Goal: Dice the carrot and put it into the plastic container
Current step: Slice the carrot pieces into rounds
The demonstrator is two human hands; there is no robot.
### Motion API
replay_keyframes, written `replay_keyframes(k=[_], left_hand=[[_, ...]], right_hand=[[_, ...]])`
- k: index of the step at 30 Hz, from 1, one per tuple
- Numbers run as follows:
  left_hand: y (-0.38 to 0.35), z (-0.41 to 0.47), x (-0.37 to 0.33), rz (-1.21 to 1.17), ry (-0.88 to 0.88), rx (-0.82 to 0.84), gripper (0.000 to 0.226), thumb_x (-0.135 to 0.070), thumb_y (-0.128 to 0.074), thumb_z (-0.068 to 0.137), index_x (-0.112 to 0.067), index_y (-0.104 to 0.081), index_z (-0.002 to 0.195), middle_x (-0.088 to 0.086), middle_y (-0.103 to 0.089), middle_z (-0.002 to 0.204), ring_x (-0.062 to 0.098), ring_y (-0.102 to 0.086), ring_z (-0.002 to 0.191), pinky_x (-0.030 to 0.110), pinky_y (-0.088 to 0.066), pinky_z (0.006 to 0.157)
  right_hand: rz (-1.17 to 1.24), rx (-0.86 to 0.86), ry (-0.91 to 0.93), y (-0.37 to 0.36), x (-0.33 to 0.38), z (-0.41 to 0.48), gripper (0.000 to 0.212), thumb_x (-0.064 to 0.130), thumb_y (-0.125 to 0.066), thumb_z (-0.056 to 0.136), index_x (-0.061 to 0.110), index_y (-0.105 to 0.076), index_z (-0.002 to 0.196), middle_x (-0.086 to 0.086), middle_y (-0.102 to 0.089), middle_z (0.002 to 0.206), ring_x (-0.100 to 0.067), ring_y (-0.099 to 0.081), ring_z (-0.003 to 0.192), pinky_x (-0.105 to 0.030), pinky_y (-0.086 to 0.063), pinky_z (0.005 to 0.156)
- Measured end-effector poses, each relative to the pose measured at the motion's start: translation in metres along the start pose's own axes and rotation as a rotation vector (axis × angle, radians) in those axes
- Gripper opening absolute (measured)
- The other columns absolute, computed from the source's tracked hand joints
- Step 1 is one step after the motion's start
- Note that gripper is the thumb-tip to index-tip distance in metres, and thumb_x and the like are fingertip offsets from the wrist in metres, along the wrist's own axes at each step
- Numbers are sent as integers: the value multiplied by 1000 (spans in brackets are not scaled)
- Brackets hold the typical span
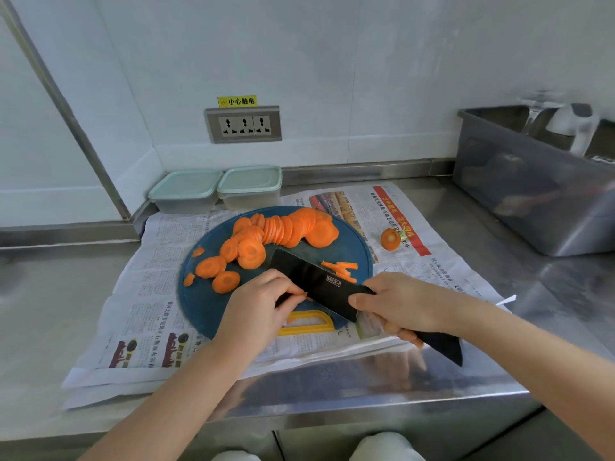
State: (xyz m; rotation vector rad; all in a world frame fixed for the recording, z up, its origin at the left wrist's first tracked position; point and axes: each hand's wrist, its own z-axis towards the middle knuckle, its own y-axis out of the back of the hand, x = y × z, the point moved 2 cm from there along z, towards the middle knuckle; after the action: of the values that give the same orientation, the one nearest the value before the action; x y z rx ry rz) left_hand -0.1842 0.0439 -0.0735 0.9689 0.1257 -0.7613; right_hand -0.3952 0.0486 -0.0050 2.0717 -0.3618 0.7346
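Observation:
A round blue cutting board (199, 304) with a yellow handle lies on newspaper. Several orange carrot slices (286, 229) are fanned across its far half, and a few thin carrot sticks (342, 269) lie to the right of the blade. My right hand (402, 306) grips the handle of a black knife (319, 282), whose blade stands on the board. My left hand (263, 304) has its fingers curled down over a small carrot piece right against the blade; the piece is mostly hidden. Two lidded plastic containers (249, 186) stand behind the board by the wall.
A carrot end (390, 238) lies on the newspaper (143, 277) to the right of the board. A grey plastic bin (532, 188) stands at the far right of the steel counter. A wall socket (243, 124) sits above the containers. The counter's front edge runs just below my arms.

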Motion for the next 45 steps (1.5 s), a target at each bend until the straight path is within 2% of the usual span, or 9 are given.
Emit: replay_keyframes(k=[11,14,18,22,26,32,35,40,45], left_hand=[[3,6,3,-120,102,-13,16,-21,-79,76,-17,-72,90,-10,-62,94,3,-59,85,19,-51,75],[5,8,-1,-22,-1,-16,16,-25,-78,76,-18,-74,90,-11,-58,96,2,-55,88,16,-47,75],[4,7,-6,121,-172,-6,21,-36,-63,82,-19,-76,83,-8,-58,86,6,-51,83,20,-48,61],[4,8,-6,192,-252,-11,27,-36,-55,85,-19,-75,78,-6,-60,83,7,-48,81,18,-46,54],[2,9,-2,188,-235,-11,28,-39,-55,84,-21,-75,78,-7,-60,84,9,-50,85,23,-50,54],[0,8,-4,244,-272,3,29,-37,-52,87,-19,-75,80,-5,-58,79,11,-47,82,24,-48,50],[-3,8,-8,317,-320,-6,29,-34,-51,88,-18,-73,78,-4,-57,77,12,-44,78,23,-44,43],[-4,7,-9,308,-307,-8,27,-33,-52,87,-17,-73,78,-4,-58,77,11,-48,75,22,-43,43],[-4,6,-9,267,-244,9,26,-35,-55,85,-16,-71,78,-4,-58,81,10,-48,80,25,-48,47]], right_hand=[[36,-37,25,13,-12,-2,31,34,-46,99,13,-48,76,-4,-48,52,-15,-40,37,-27,-41,42],[50,-27,39,5,-12,0,33,33,-45,100,11,-47,76,-5,-48,50,-16,-40,36,-29,-41,45],[34,-36,46,-4,-13,1,31,35,-45,100,10,-50,81,-5,-49,54,-12,-43,36,-24,-40,41],[-82,-100,98,-5,-10,0,30,35,-44,100,14,-51,80,-1,-49,64,-2,-43,35,-16,-36,38],[-315,-168,161,-6,-11,2,30,38,-41,100,20,-48,78,3,-52,73,-6,-47,58,-17,-37,51],[-582,-279,220,-12,-9,-2,26,37,-37,102,18,-41,85,8,-38,68,-5,-38,54,-20,-31,46],[-638,-283,232,-17,-3,2,29,35,-35,103,11,-49,92,0,-45,74,-13,-44,59,-18,-29,46],[-577,-253,292,-18,7,15,30,27,-36,103,8,-50,86,-1,-44,70,-21,-46,65,-31,-35,56],[-208,-147,167,4,-4,15,29,32,-43,101,14,-52,80,-1,-50,62,-9,-45,46,-17,-38,43]])
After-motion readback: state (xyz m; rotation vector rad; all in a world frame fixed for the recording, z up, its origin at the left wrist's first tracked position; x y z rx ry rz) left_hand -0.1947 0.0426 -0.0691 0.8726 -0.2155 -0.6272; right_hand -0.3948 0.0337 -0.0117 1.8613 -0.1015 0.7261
